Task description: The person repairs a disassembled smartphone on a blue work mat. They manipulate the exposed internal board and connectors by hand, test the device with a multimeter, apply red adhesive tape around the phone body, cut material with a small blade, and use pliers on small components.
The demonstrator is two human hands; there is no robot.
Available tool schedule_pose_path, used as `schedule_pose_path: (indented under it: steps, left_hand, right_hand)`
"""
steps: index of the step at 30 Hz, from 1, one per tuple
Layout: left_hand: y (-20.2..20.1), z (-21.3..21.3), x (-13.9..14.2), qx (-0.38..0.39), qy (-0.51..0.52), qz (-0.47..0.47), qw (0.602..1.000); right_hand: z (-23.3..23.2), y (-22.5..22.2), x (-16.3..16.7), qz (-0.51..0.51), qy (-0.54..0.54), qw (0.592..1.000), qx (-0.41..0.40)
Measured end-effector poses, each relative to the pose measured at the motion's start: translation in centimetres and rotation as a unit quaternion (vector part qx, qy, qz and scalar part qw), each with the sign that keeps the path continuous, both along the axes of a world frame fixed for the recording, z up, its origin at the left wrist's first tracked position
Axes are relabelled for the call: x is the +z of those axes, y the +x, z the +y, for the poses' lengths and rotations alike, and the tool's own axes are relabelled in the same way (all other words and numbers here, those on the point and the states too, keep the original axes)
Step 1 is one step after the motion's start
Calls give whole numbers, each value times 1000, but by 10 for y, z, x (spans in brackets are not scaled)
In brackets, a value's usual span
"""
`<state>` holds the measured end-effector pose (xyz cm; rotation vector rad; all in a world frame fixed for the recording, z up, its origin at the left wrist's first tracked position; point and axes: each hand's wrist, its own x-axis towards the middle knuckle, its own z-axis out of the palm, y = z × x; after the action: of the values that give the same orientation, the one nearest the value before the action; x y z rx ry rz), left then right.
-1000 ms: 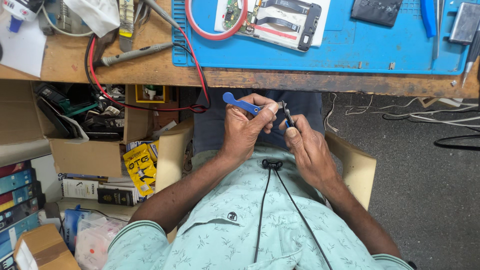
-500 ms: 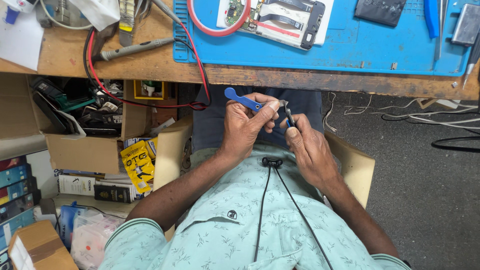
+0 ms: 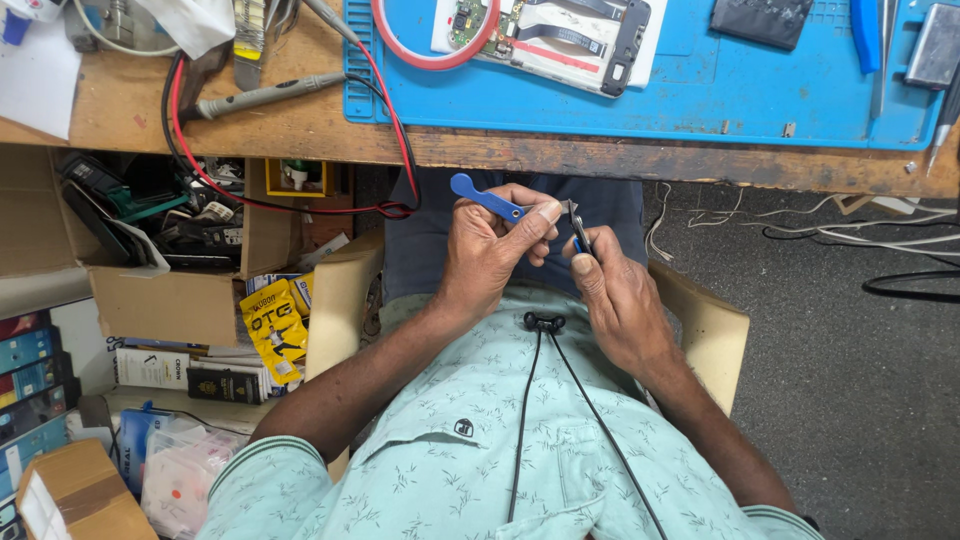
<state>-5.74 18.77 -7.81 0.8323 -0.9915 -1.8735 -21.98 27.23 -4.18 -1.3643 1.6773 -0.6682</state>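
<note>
Worn, scratched wood makes up the workbench (image 3: 300,130), its front edge running across the top of the view, with grey floor (image 3: 850,330) below to the right.

Just under that edge, over the lap, the left hand (image 3: 490,250) is curled shut around a blue-handled tool (image 3: 485,197) — smooth plastic, flat and rounded at its free end, slanting up and left out of the fist, pinned by the thumb along its top. Its tip meets the right hand (image 3: 615,300), whose thumb and forefinger pinch a small dark part (image 3: 579,232), thin and glossy; what exactly it is cannot be told. The two hands are nearly touching at the fingertips.

Below them lies a pale green shirt (image 3: 450,450) with a fine leaf print, and a black cord (image 3: 530,400) hanging down it from a small clip.

On the bench sits a blue rubber mat (image 3: 700,90) with a ridged border, carrying an opened phone (image 3: 560,35) with its circuit board bare, partly ringed by a red loop (image 3: 430,55). Red and black wires (image 3: 200,170) droop off the edge.

Left of the chair, an open cardboard box (image 3: 160,300) holds a tangle of dark cables and tools — a yellow packet (image 3: 272,325) leans against its side.
</note>
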Motion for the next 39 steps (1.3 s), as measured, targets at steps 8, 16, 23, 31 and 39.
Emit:
schedule_pose_path:
  steps: [8,16,23,31,39]
  left_hand:
    - [-1,1,6,-19,-4,-27,999]
    - [4,-5,3,-90,21,63,994]
    - [5,-5,5,-100,31,65,992]
    - [5,1,1,-24,-20,-56,998]
    - [6,3,-19,-23,68,1,997]
  right_hand:
    - [4,-2,-18,-62,-51,997,2]
    - [15,1,-34,-159,-76,984,-15]
    - [13,0,-32,-225,-49,973,8]
    - [10,-1,-37,-85,-49,995,-11]
    - [7,-2,-53,-69,-65,995,19]
